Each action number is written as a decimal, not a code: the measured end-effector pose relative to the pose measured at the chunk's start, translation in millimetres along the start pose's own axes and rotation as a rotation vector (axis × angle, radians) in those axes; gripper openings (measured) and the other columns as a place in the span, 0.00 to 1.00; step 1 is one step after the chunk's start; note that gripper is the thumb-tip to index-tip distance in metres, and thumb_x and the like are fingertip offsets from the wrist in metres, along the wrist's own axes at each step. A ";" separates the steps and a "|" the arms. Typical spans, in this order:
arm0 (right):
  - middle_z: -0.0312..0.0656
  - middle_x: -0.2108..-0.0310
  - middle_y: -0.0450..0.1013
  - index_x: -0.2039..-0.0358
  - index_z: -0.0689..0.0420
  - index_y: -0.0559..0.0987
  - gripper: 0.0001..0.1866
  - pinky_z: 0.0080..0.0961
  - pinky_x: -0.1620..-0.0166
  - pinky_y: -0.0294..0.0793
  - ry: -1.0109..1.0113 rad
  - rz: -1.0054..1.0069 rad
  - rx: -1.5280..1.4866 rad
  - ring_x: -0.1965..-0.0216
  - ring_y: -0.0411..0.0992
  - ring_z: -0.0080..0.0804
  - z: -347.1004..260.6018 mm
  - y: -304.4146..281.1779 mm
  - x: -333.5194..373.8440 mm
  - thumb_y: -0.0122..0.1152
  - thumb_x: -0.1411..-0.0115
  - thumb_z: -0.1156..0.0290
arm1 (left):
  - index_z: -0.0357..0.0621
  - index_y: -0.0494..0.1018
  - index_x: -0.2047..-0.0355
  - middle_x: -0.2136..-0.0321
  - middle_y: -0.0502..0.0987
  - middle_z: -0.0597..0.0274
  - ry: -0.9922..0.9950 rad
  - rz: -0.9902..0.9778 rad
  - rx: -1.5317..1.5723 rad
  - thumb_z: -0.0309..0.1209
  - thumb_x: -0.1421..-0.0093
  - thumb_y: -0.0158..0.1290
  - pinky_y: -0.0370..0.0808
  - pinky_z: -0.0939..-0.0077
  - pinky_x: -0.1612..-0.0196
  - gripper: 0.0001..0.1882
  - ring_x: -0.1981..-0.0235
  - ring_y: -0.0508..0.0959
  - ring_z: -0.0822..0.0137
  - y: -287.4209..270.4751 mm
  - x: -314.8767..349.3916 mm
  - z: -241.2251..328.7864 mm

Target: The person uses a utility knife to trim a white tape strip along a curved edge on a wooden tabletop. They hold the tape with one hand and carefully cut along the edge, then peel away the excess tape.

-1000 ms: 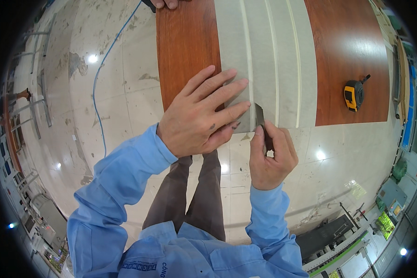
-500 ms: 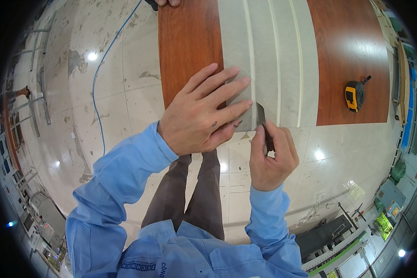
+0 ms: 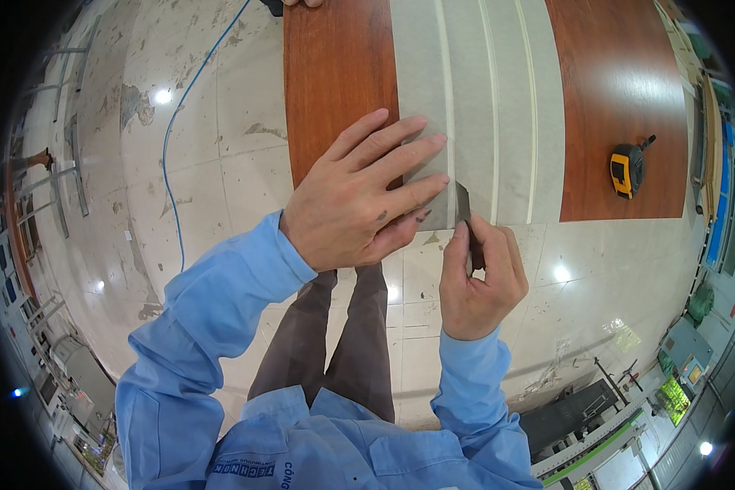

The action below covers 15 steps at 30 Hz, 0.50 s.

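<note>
My left hand (image 3: 367,188) lies flat with its fingers spread. It bridges the reddish-brown wood-look board (image 3: 340,73) and the grey panel with pale raised strips (image 3: 510,122) on top of it. In my right hand (image 3: 486,278), a dark flat blade (image 3: 464,202) is pinched between thumb and fingers. Its tip points up beside the leftmost pale strip (image 3: 449,90), close to the panel's near edge and just right of my left fingertips. Most of the tool's grip is hidden in my right hand.
A yellow and black tape measure (image 3: 626,170) rests on the board's right part. Along the tiled floor (image 3: 229,155) at left runs a blue hose or cable (image 3: 168,147). Another person's fingers (image 3: 304,2) touch the board's far left edge. Machinery (image 3: 572,416) stands at lower right.
The board and panel appear shifted very slightly right in the picture. Both hands keep nearly the same pose, and the blade stays by the leftmost strip.
</note>
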State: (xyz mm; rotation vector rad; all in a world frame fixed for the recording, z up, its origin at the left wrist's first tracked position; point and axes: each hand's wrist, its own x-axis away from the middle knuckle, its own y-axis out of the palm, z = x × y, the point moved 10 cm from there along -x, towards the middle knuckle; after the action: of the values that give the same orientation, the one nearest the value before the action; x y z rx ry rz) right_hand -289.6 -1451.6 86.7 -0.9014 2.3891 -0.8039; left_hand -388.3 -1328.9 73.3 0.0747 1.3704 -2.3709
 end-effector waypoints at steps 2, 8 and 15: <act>0.40 0.72 0.76 0.58 0.64 0.84 0.10 0.22 0.71 0.71 -0.002 0.000 0.007 0.75 0.73 0.24 -0.5 -0.1 0.4 0.67 0.39 0.86 | 0.56 0.81 0.42 0.31 0.71 0.59 0.000 0.003 0.003 0.33 0.44 0.60 0.59 0.48 0.23 0.27 0.27 0.66 0.52 -0.1 0.1 -0.2; 0.41 0.72 0.76 0.58 0.65 0.84 0.10 0.23 0.72 0.70 -0.011 -0.002 0.019 0.75 0.72 0.25 -1.7 -1.1 3.5 0.67 0.39 0.86 | 0.57 0.81 0.42 0.30 0.70 0.59 0.002 0.003 0.005 0.33 0.43 0.60 0.59 0.48 0.24 0.26 0.27 0.66 0.52 0.0 0.6 -0.7; 0.42 0.72 0.76 0.57 0.67 0.83 0.10 0.23 0.72 0.70 -0.020 -0.005 0.014 0.75 0.72 0.26 -1.7 -2.9 8.0 0.66 0.40 0.87 | 0.56 0.81 0.42 0.31 0.71 0.58 0.005 0.000 0.009 0.32 0.43 0.60 0.60 0.48 0.24 0.26 0.28 0.66 0.51 -0.1 1.0 -0.7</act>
State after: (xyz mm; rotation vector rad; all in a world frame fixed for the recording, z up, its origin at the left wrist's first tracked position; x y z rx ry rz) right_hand -294.8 -1458.4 88.2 -0.9055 2.3622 -0.8091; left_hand -389.3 -1328.6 72.8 0.0836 1.3620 -2.3782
